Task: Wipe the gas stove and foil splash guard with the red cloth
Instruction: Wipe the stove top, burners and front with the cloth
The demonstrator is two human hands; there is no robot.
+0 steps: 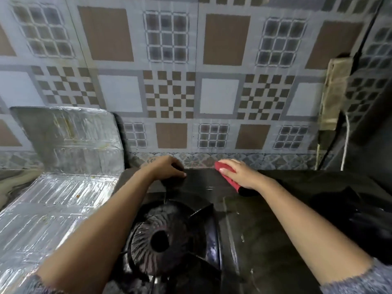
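Right hand (pixel 241 175) presses the red cloth (pixel 226 174) flat on the gas stove (pixel 254 230)'s far edge; left hand (pixel 167 168), fingers curled, braces nearby; foil splash guard (pixel 70 141) likely next.

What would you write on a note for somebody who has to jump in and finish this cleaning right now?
Right hand: pressing the folded red cloth flat on the back edge of the black gas stove, near the tiled wall.
Left hand: empty, resting on the stove's back edge, beside the cloth but not touching it.
Round black burner: in front, between the forearms.
Crinkled silver foil splash guard: left of the stove, with brownish spots on it.
Done: cannot tell how much of the stove is wiped.
Left: finish the stove top, then wipe the foil.
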